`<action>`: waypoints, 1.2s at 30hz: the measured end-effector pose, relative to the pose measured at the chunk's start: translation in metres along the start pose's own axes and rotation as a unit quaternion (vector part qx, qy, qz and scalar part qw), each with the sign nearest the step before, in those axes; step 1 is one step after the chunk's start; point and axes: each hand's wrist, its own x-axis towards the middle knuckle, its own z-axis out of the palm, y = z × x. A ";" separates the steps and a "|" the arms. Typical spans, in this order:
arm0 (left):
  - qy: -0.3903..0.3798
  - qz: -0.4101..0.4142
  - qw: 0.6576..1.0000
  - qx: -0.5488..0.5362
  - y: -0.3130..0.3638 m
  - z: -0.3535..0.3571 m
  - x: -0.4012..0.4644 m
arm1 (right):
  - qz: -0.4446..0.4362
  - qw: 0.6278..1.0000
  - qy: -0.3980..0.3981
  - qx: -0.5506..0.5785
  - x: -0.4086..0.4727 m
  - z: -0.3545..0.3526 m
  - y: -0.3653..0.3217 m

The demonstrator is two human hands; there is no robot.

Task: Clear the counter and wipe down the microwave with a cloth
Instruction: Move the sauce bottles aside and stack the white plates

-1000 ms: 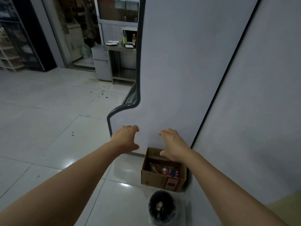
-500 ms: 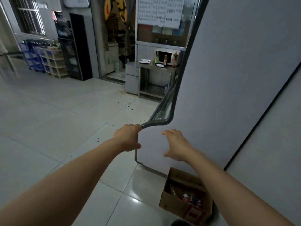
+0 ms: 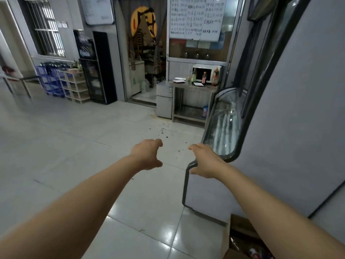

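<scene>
Both arms reach forward over the tiled floor [image 3: 56, 146]. The left hand [image 3: 147, 155] hangs in the air with fingers loosely curled and thumb spread, holding nothing. The right hand [image 3: 204, 161] is likewise loosely curled and empty, just in front of the dark rim of a glass-topped display case [image 3: 222, 128]; whether it touches the rim cannot be told. A grey panel [image 3: 298, 109] fills the right side, and at its foot lies a cardboard box [image 3: 240, 238] holding small items, partly cut off by the frame edge.

Well beyond the hands, against the far wall, stands a steel tabletop [image 3: 194, 86]. It carries the microwave [image 3: 205, 72], several bottles [image 3: 194, 75] in front of it, and flat white plates [image 3: 179, 80]. A blue bottle [image 3: 205, 110] sits on the lower shelf. A small grey cabinet [image 3: 164, 100] adjoins the tabletop on its left. Dark specks [image 3: 164, 133] dot the floor between hands and tabletop. No cloth can be made out.
</scene>
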 end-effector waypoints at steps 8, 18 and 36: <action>0.002 -0.017 1.000 -0.002 -0.058 -0.002 0.072 | -0.021 1.000 -0.010 -0.002 0.100 0.005 -0.018; 0.003 -0.032 0.999 0.002 -0.085 -0.005 0.237 | -0.035 0.999 -0.007 0.005 0.283 -0.012 0.025; -0.002 0.014 1.000 0.002 -0.168 0.003 0.533 | 0.020 1.000 0.004 -0.002 0.565 -0.014 0.074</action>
